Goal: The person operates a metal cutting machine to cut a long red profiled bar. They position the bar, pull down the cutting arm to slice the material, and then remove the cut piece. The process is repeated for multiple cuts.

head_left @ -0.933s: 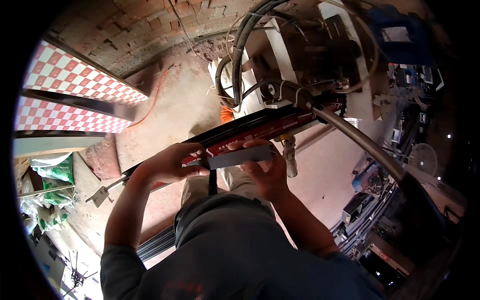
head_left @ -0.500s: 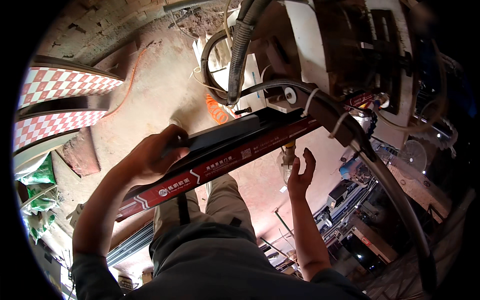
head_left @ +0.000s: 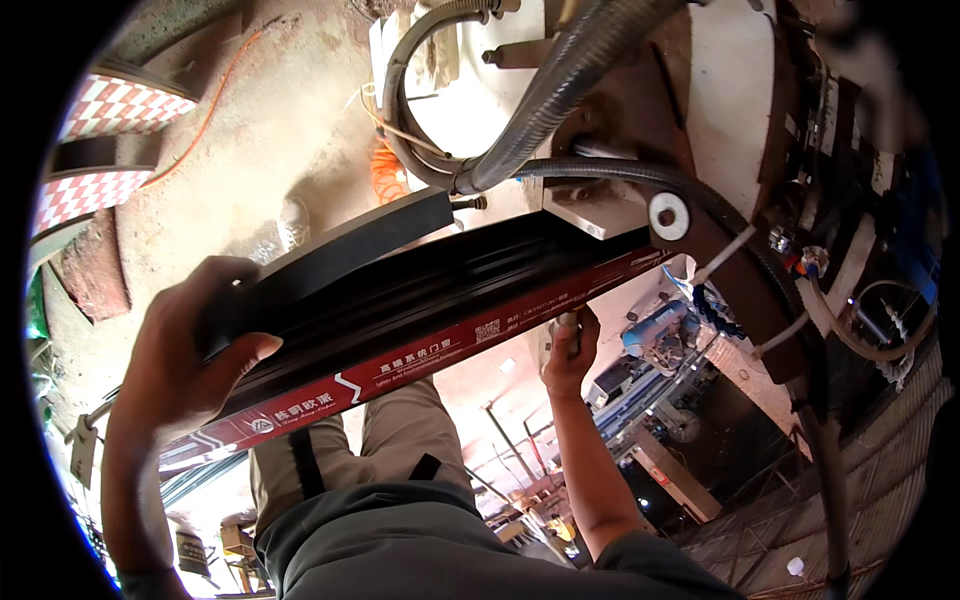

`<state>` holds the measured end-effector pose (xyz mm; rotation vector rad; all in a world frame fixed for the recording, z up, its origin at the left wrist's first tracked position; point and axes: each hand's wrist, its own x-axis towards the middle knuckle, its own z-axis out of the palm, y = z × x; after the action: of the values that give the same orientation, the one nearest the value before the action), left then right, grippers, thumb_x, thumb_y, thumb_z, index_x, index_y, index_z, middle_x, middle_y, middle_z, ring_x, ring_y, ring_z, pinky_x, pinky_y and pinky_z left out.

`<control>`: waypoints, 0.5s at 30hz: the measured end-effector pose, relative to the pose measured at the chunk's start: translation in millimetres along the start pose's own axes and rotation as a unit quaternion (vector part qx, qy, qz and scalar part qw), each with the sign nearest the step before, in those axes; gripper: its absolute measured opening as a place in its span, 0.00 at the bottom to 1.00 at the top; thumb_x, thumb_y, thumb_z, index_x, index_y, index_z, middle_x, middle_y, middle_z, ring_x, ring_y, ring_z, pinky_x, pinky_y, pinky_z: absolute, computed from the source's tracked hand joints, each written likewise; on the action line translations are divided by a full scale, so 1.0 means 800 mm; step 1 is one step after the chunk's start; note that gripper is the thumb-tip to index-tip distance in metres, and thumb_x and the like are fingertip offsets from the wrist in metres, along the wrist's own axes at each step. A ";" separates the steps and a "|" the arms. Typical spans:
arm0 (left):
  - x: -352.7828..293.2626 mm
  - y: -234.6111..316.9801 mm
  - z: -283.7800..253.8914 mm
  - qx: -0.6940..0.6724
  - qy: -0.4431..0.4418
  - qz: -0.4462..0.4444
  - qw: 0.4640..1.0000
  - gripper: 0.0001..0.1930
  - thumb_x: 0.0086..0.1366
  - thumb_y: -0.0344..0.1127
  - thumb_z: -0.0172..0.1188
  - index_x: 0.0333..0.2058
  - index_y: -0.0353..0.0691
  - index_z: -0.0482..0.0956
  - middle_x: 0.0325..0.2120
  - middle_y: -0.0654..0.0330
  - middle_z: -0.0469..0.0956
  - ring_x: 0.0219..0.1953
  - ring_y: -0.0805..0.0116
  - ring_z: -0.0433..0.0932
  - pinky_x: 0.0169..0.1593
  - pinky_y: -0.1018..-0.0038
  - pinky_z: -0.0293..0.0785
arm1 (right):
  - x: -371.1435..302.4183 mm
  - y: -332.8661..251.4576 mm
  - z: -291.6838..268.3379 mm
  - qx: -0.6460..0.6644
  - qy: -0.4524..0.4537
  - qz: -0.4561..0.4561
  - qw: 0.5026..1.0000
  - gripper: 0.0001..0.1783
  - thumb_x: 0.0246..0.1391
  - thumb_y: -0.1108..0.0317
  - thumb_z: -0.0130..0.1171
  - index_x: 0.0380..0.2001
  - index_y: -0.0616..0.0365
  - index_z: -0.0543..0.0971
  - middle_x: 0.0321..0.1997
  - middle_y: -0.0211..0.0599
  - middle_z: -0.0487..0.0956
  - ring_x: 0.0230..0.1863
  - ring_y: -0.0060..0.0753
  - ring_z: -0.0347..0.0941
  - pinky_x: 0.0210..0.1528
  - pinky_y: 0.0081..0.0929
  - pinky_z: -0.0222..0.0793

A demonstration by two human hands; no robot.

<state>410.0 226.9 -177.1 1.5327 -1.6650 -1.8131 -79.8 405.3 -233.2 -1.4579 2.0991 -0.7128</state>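
A long black profile (head_left: 430, 270) with red printed film along its near side runs slantwise in front of me, its right end beneath a machine's dark arm. Around its left part my left hand (head_left: 200, 350) is closed, thumb on the upper face and fingers over the far side. A flat dark grey bar (head_left: 365, 238) lies along the profile's far edge, close to those fingers. Below the profile's near side, my right hand (head_left: 572, 355) has its fingers wrapped round a pale cylindrical fitting (head_left: 547, 345). Most of that fitting is hidden by the hand and the profile.
Thick ribbed hoses (head_left: 570, 90) loop across the upper middle, beside an orange coiled air line (head_left: 387, 172). A dark machine arm (head_left: 740, 285) with a round washer (head_left: 668, 215) extends at right. Checkered panels (head_left: 125, 105) stand at far left. Stacked metal stock (head_left: 650, 370) lies at lower right.
My right hand has closed round the fitting under the profile; before, its fingers were apart beside it. My view has come closer to the profile and machine. My left hand stays on the profile.
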 end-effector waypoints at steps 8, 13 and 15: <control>0.019 -0.014 0.004 0.036 -0.043 0.021 0.998 0.25 0.52 0.32 0.73 0.49 0.36 0.76 0.32 0.46 0.81 0.36 0.42 0.82 0.41 0.61 0.77 | 0.000 -0.004 -0.001 -0.019 -0.009 0.029 0.999 0.34 0.69 0.46 0.55 0.63 0.66 0.71 0.62 0.47 0.71 0.61 0.42 0.70 0.64 0.38 0.63; 0.027 -0.024 0.009 0.039 -0.070 0.047 0.996 0.24 0.55 0.37 0.72 0.48 0.34 0.76 0.34 0.44 0.81 0.37 0.40 0.82 0.42 0.58 0.78 | -0.006 0.004 -0.002 -0.010 0.003 0.052 0.999 0.35 0.69 0.45 0.55 0.61 0.68 0.72 0.59 0.48 0.73 0.58 0.43 0.71 0.62 0.38 0.65; 0.032 -0.028 0.013 0.055 -0.080 0.062 0.993 0.23 0.58 0.37 0.70 0.49 0.33 0.76 0.33 0.44 0.81 0.36 0.40 0.82 0.42 0.57 0.77 | -0.004 0.007 0.001 -0.014 0.014 0.033 0.999 0.33 0.69 0.47 0.54 0.59 0.70 0.73 0.57 0.49 0.74 0.56 0.43 0.72 0.60 0.38 0.67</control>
<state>401.5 221.2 -211.1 1.3220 -1.9174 -1.8505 -82.0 409.9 -236.8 -1.3933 2.1762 -0.6836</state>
